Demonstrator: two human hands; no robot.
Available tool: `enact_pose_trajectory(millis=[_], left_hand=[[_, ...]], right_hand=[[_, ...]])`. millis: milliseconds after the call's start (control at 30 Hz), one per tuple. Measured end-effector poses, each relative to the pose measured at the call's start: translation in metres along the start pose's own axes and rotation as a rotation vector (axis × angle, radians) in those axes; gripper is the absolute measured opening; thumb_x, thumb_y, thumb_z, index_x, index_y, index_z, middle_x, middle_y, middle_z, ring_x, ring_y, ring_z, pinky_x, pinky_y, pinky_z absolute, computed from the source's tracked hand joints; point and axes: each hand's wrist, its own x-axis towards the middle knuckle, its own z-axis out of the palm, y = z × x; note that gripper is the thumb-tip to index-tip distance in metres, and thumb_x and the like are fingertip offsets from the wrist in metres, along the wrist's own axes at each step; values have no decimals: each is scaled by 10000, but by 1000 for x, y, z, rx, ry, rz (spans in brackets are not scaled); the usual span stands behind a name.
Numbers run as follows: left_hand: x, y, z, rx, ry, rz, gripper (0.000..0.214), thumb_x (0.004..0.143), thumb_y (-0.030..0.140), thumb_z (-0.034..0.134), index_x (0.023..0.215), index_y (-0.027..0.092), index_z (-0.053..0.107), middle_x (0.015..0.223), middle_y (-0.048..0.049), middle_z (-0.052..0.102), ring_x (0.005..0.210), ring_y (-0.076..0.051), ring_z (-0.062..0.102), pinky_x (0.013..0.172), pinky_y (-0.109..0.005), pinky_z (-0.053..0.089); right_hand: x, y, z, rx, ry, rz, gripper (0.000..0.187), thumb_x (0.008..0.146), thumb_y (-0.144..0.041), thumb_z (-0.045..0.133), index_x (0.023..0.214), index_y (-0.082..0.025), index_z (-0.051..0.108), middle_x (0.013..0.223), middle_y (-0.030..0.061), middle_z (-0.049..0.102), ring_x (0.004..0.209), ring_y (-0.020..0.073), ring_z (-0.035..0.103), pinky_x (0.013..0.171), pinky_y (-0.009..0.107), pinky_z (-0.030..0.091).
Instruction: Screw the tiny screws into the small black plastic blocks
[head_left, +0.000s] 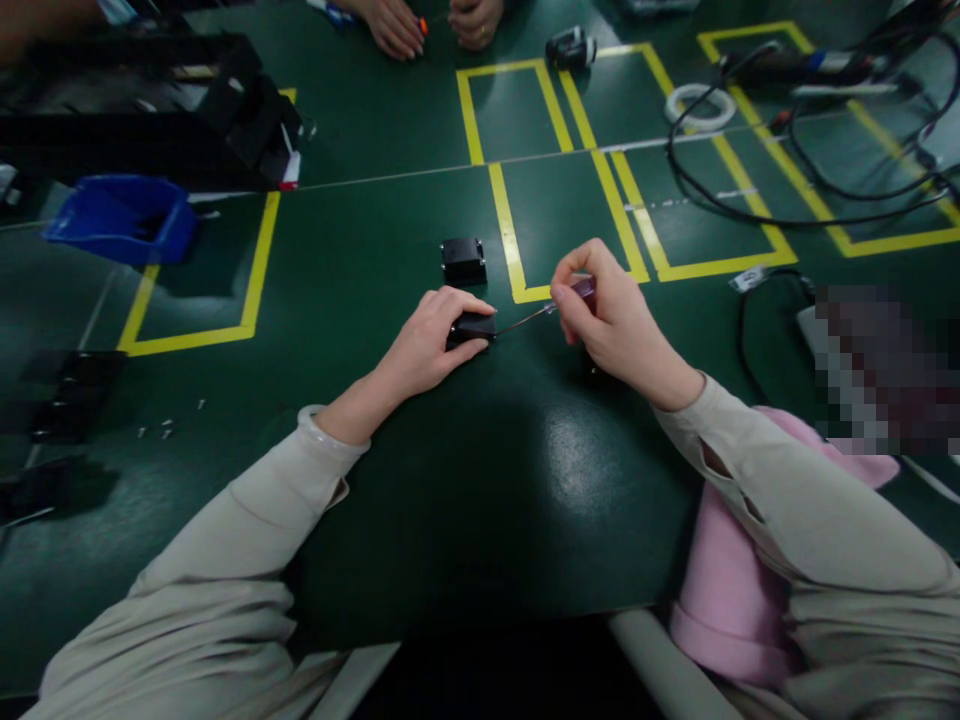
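My left hand [427, 340] is closed around a small black block [474, 326], thumb and fingers on its opposite sides, against the green tabletop. In my right hand [611, 315] is a screwdriver [583, 289] with a translucent purplish handle. Its thin shaft points left, and the tip meets the right end of the held block. Just beyond my left hand sits a second black block [463, 261] with small shiny screws at its ends. Another dark piece [592, 368] lies partly hidden under my right hand.
A blue bin [124, 218] and a long black rack [150, 110] stand at left, near loose screws [166, 430] and black blocks [71, 395]. Cables [720, 205] and a white ring [700, 107] lie at right. Another person's hands [394, 28] work across the table.
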Motion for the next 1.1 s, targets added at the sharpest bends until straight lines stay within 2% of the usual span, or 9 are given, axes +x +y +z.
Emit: enact_pose_trajectory(millis=[167, 267, 400, 533, 733, 900, 1100], left_hand=[[0, 0, 0, 6, -9, -26, 289, 964, 299, 597, 1238, 208, 578, 1252, -80, 643, 1189, -269, 581, 1027, -439, 433], [-1, 0, 0, -1, 2, -13, 289, 965, 294, 597, 1241, 208, 579, 1255, -81, 642, 1190, -266, 579, 1030, -437, 433], [0, 0, 0, 7, -6, -33, 296, 963, 307, 600, 1243, 214, 582, 1252, -81, 642, 1190, -271, 580, 1030, -446, 435], [0, 0, 0, 8, -6, -24, 300, 964, 311, 599, 1245, 209, 582, 1252, -82, 643, 1192, -272, 582, 1028, -442, 435], [0, 1, 0, 4, 5, -5, 292, 966, 301, 599, 1239, 199, 581, 1250, -82, 643, 1186, -267, 583, 1029, -431, 434], [0, 2, 0, 6, -6, -29, 298, 964, 311, 596, 1241, 204, 583, 1249, -84, 644, 1192, -273, 582, 1041, -443, 433], [0, 2, -1, 4, -5, -31, 291, 965, 311, 593, 1237, 208, 581, 1248, -81, 641, 1187, -272, 580, 1035, -442, 432]], right_hand=[[1, 0, -1, -35, 14, -9, 166, 989, -393, 550, 906, -266, 482, 688, -27, 535, 587, 139, 534, 537, 322, 419], [1, -1, -1, -36, 8, -14, 192, 982, -385, 558, 863, -267, 464, 652, -37, 512, 572, 136, 516, 536, 321, 406], [1, -5, -2, -45, -28, -17, 141, 985, -374, 538, 911, -267, 485, 677, -30, 529, 594, 143, 529, 553, 329, 425], [1, -7, -3, -69, -29, -49, 80, 970, -309, 541, 928, -254, 502, 734, -18, 554, 665, 147, 578, 599, 323, 457], [1, -6, -3, -125, -17, -86, 82, 924, -186, 551, 908, -240, 493, 746, -31, 559, 614, 117, 561, 604, 289, 446], [-2, -10, -2, -213, -29, -144, 60, 908, -195, 549, 930, -231, 507, 813, -4, 604, 722, 146, 618, 645, 282, 456], [-5, -12, -1, -270, -40, -143, 29, 915, -223, 546, 932, -230, 524, 773, 0, 618, 676, 155, 619, 636, 290, 439]])
